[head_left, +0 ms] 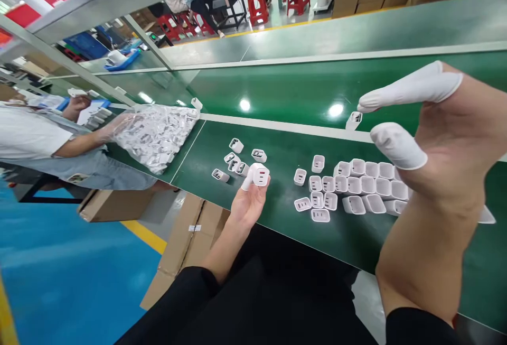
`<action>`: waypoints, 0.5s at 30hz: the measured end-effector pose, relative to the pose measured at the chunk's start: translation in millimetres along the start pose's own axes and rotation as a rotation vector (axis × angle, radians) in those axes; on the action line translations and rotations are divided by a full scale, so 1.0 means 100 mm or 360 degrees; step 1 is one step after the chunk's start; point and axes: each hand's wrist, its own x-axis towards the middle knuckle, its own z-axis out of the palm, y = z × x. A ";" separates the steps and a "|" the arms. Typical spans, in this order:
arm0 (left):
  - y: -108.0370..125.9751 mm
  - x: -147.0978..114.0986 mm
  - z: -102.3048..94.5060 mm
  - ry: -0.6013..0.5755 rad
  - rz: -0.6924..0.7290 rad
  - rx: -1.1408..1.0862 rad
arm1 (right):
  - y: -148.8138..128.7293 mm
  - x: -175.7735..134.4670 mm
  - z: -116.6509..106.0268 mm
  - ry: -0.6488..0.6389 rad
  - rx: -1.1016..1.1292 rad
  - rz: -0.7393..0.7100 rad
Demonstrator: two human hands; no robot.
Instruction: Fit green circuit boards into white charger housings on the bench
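Note:
My left hand [249,202], with a white finger cot on one digit, is closed round a white charger [260,176] whose port face, with one red slot, points toward me. Raised at the right, my right hand [431,128] has its finger and thumb apart, both in white finger cots. Just beyond those fingertips a white charger [354,120] stands at the belt's white edge strip; whether a fingertip touches it I cannot tell. Several chargers with inner parts showing [236,145] lie left of my left hand. Between my hands are rows of open white housings [367,184], partly hidden by my right wrist.
A clear bag of small white parts [158,133] lies on the green bench [277,213] at left, under a co-worker's arm [95,139]. Behind the strip runs a green belt [285,91]. Cardboard boxes [186,234] stand below the bench edge.

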 end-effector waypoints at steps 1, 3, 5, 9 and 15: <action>0.04 -0.05 -0.01 -0.0029 -0.0084 -0.0035 | 0.02 0.00 0.01 0.0005 -0.0007 -0.0022; 0.11 -0.13 -0.02 -0.0090 -0.0154 0.0006 | 0.05 0.01 0.04 -0.0002 -0.0042 -0.0040; 0.16 -0.17 -0.03 -0.0119 -0.0160 0.0042 | 0.07 0.01 0.06 -0.0021 -0.0071 -0.0040; 0.18 -0.20 0.00 -0.0094 -0.0174 -0.0002 | 0.11 0.01 0.07 -0.0080 -0.0079 -0.0099; -0.01 0.00 0.04 0.0047 0.0226 0.0466 | 0.12 -0.03 0.09 -0.0121 -0.0066 -0.0117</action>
